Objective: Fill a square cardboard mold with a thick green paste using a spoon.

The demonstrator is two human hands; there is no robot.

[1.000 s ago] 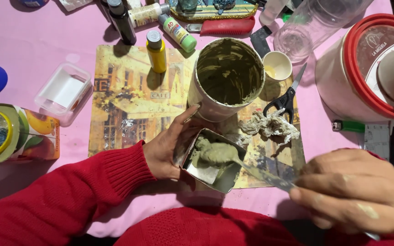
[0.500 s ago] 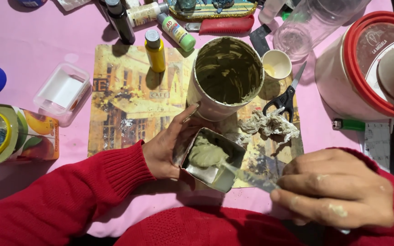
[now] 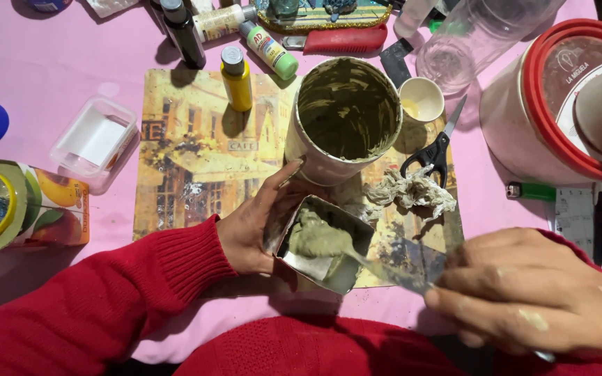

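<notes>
Left hand (image 3: 259, 230) cups a small metal tray (image 3: 323, 244), fingers curled round its left wall, thumb up toward the can (image 3: 344, 118); tray sits tilted at the near edge of the mat (image 3: 196, 153), just below the can; tray holds a lump of grey-green paste (image 3: 318, 238). Right hand (image 3: 531, 296) grips a palette knife (image 3: 391, 268), fingers closed on the handle, blade tip in the paste. Can stands upright on the mat, inside smeared the same grey-green. Right of the can: small white cup (image 3: 421, 99), scissors (image 3: 437, 143), crumpled rag (image 3: 412, 191) touching the mat. Left of the can: yellow paint bottle (image 3: 235, 78) upright on the mat; clear box (image 3: 95, 143) off the mat, further left. Red-lidded tub (image 3: 559, 104) well right of the can.
</notes>
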